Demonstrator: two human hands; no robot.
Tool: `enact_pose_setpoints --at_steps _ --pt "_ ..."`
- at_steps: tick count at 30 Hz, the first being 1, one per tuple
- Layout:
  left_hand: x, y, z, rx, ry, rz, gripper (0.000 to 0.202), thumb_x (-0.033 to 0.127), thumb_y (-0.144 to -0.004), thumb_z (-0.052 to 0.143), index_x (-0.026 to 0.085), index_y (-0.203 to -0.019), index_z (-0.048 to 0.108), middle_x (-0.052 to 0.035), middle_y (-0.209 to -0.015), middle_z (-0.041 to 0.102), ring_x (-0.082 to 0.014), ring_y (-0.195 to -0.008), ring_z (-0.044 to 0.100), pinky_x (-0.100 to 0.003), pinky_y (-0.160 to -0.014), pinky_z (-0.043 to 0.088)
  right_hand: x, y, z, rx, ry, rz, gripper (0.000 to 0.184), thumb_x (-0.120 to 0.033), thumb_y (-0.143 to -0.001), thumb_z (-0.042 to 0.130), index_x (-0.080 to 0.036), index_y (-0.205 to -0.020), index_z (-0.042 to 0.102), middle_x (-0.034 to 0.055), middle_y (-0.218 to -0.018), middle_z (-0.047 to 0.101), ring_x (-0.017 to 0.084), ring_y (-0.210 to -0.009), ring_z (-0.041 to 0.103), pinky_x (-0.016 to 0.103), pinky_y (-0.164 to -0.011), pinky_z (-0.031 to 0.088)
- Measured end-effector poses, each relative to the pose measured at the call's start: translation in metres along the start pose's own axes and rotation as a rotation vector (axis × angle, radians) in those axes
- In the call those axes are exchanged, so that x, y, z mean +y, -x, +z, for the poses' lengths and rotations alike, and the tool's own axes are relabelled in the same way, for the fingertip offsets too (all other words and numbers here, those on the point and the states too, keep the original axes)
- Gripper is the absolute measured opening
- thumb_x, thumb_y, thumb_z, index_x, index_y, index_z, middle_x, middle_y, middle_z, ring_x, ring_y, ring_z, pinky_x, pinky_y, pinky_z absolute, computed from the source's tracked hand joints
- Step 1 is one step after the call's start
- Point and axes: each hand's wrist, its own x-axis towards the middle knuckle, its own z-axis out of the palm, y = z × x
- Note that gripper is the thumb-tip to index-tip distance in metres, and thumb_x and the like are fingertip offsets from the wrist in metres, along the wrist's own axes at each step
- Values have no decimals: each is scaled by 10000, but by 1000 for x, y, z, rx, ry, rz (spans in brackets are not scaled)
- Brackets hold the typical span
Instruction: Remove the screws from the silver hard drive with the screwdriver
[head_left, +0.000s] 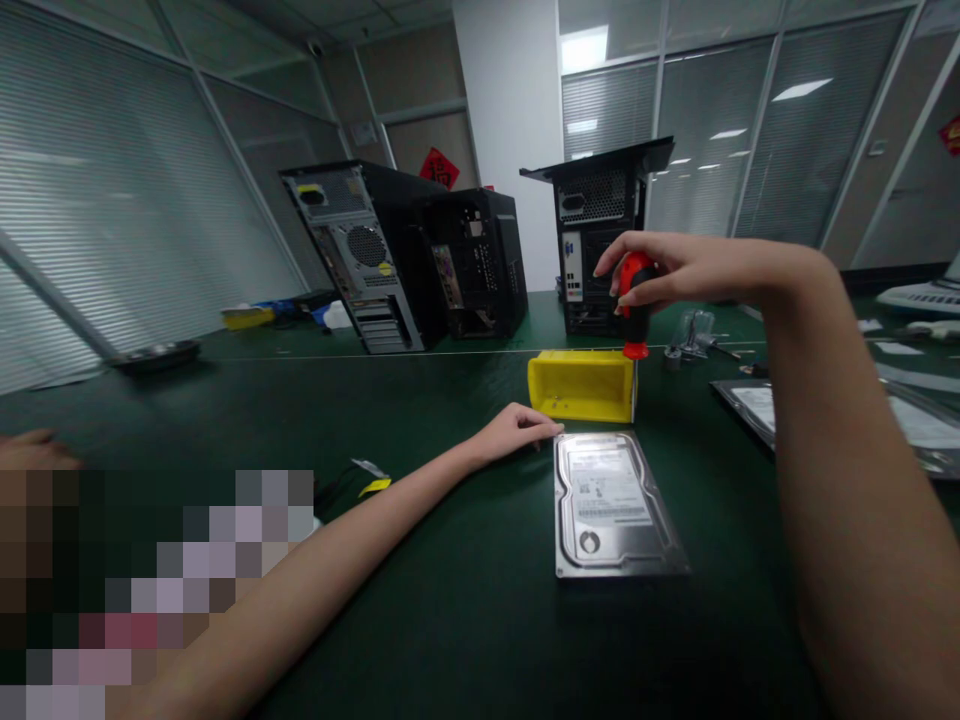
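Observation:
A silver hard drive (611,505) lies flat on the dark green table (420,620), label up. My left hand (514,432) rests on the table at the drive's far left corner, fingers curled and touching its edge. My right hand (667,268) is raised above the drive's far end, closed around the red and black handle of a screwdriver (635,305) that points down. Right behind the drive stands a small yellow bin (581,386), its open side facing me.
Three black computer towers (360,255) (480,260) (600,240) stand at the back. A flat panel (840,410) lies to the right, small metal parts (694,335) behind it. Another person's hand (30,448) shows at the left edge.

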Motion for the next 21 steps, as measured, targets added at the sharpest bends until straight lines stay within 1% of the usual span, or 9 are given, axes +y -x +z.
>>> enact_pose_setpoints --at_steps 3,5,9,11,15,17,19,21 --pt "0 -1 0 0 -5 0 367 434 -793 559 116 -919 691 -70 -811 671 -120 -687 560 -220 -603 406 2 -2 1 17 -36 -35 441 -250 -693 642 -235 -1118 524 68 -1064 550 220 -923 563 298 -660 536" --pt "0 -1 -1 0 -8 0 373 438 -794 556 112 -917 691 -70 -811 672 -122 -688 561 -219 -601 405 2 -3 3 23 -69 -52 384 -263 -704 640 -223 -1075 549 63 -1039 571 208 -896 572 279 -632 528" --pt "-1 -1 -1 -1 -12 -2 374 440 -792 558 113 -914 692 -70 -815 673 -122 -690 562 -219 -606 405 1 -7 7 63 -73 -85 269 -356 -731 631 -187 -939 608 67 -890 609 176 -777 587 253 -565 498" --pt "-1 -1 0 0 -13 -3 372 441 -793 557 117 -919 691 -69 -820 673 -122 -694 562 -219 -610 405 3 -8 9 59 -182 -101 246 -326 -737 633 -175 -929 606 70 -828 611 168 -742 591 249 -561 490" --pt "-2 -2 0 0 -12 -8 375 444 -792 556 118 -918 691 -70 -813 673 -120 -683 557 -217 -596 399 12 -11 13 -8 -548 -118 298 -181 -749 594 -184 -1038 521 61 -882 597 168 -785 612 285 -654 524" --pt "-2 -2 0 0 -12 -11 375 445 -790 559 118 -917 693 -69 -807 672 -119 -676 554 -216 -590 395 17 -13 15 -13 -626 -149 308 -150 -750 566 -192 -1048 497 41 -897 573 152 -794 605 326 -727 529" --pt "-2 -2 0 2 -13 -12 374 445 -789 559 120 -917 693 -68 -804 671 -116 -671 550 -215 -587 393 20 -17 18 -20 -700 -192 299 -133 -751 548 -197 -1037 489 13 -850 542 126 -774 587 369 -787 520" --pt "-2 -2 0 5 -13 -12 375 445 -790 559 120 -917 693 -67 -800 669 -113 -664 545 -214 -587 391 22 -21 22 -30 -756 -232 296 -136 -752 560 -201 -1031 482 -12 -787 506 107 -745 565 401 -816 510"
